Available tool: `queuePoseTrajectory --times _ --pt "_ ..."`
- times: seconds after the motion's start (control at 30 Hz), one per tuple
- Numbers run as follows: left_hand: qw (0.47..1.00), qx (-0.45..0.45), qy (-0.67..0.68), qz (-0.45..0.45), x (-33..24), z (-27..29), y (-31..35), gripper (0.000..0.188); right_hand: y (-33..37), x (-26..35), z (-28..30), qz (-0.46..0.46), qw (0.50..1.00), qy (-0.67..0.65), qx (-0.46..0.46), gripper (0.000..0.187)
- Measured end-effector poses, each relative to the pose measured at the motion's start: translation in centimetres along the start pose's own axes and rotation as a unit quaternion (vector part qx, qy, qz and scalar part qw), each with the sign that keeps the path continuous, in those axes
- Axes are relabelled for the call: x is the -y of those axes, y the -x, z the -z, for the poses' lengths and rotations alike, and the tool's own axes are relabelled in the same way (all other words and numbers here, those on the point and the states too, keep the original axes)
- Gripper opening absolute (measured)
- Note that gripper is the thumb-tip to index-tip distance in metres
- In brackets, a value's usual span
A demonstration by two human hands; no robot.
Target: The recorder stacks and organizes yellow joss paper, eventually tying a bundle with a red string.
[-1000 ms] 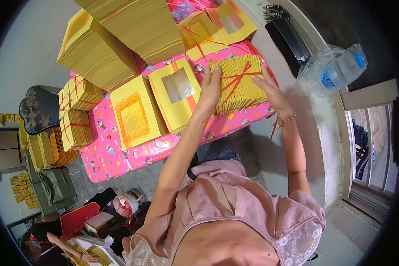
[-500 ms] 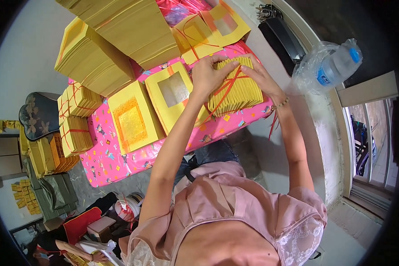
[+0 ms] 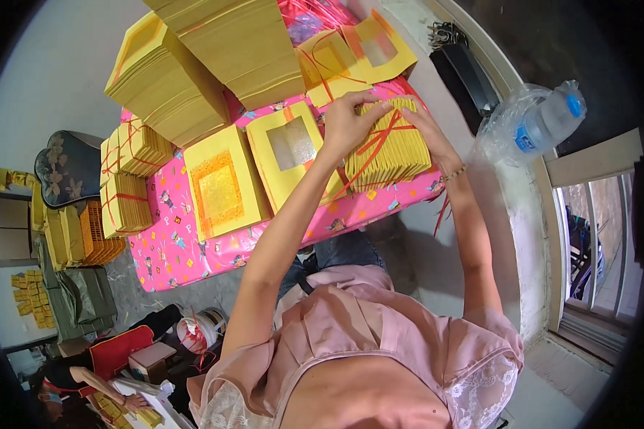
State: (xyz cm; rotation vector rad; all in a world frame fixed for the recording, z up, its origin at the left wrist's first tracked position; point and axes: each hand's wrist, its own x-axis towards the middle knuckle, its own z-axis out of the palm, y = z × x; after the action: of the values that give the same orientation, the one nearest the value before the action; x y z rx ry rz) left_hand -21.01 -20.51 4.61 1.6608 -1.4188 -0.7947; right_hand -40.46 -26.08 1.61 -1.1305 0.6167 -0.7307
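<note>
At the right end of the pink table stands a bundle of folded yellow paper [image 3: 401, 159], its many edges upward, with red ribbon [image 3: 381, 137] crossing over it. My left hand [image 3: 347, 123] is closed round its far left corner, thumb along the top. On the right side my right hand [image 3: 428, 131] grips the same bundle, fingers at its far edge near the ribbon. What the fingertips do under the ribbon is too small to make out. Left of my left forearm lies a stack of yellow paper with a grey-white square [image 3: 293, 147].
Tall yellow paper stacks [image 3: 229, 61] rise at the back, and ribbon-tied bundles [image 3: 127, 204] sit on the table's left. Another stack has an orange-gold square [image 3: 222, 186]. A bagged water bottle [image 3: 547, 121] rests on the right ledge. A co-worker's hand [image 3: 132, 402] shows lower left.
The whole view has shifted a little, so the table appears farther right. Both my hands stay on the bundle, with only slight finger movement. The co-worker at lower left has moved slightly.
</note>
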Motion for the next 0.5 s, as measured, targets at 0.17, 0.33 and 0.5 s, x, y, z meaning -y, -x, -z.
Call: queuePoseTrajectory --times 0.17,0.33,0.5 --pt "0.946 -0.153 0.279 -0.056 3.4 1.5 3.3 0.051 2.4 -2.3 0.8 0.048 0.995 -0.046 -0.080 0.058" --pt "0.933 -0.131 0.332 -0.040 7.0 -0.7 11.8 0.070 3.4 -5.8 3.5 0.028 0.993 0.048 -0.105 0.058" --pt "0.969 -0.129 0.148 -0.150 6.2 -5.3 14.0 0.069 3.4 -7.2 3.5 0.136 0.944 0.270 -0.132 0.049"
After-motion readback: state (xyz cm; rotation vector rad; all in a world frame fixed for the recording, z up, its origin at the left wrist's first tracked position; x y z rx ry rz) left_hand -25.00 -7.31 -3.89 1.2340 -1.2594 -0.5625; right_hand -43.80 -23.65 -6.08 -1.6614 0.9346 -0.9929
